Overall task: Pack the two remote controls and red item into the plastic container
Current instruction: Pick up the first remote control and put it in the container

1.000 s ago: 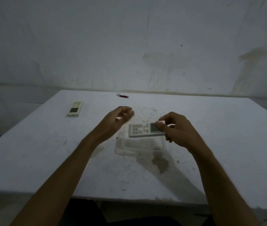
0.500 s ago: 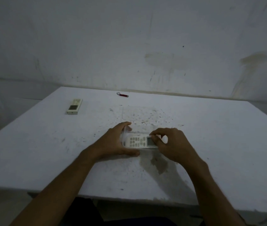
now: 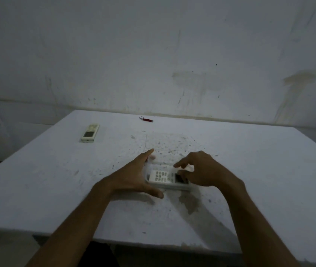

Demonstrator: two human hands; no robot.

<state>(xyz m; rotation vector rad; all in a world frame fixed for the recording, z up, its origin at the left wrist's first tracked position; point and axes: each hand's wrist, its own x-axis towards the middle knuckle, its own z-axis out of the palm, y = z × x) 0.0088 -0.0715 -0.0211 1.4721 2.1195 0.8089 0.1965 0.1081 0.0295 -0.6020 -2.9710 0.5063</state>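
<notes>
Head view shows the first remote (image 3: 167, 177), held above the tabletop (image 3: 57, 180) a second ago, now lowered into the container (image 3: 149, 168) under the right hand's (image 3: 203, 170) loosening fingertips, the open left hand (image 3: 134, 176) bracing its wall, while the second remote (image 3: 90, 132) and red item (image 3: 147, 119) remain unpacked.

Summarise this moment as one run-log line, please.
first remote in container | left hand steadies container | right hand on remote | second remote, red item unpacked

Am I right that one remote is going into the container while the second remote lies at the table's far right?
Not quite: the second remote lies at the table's far left, as the head view shows. One remote is indeed going into the container.
</notes>
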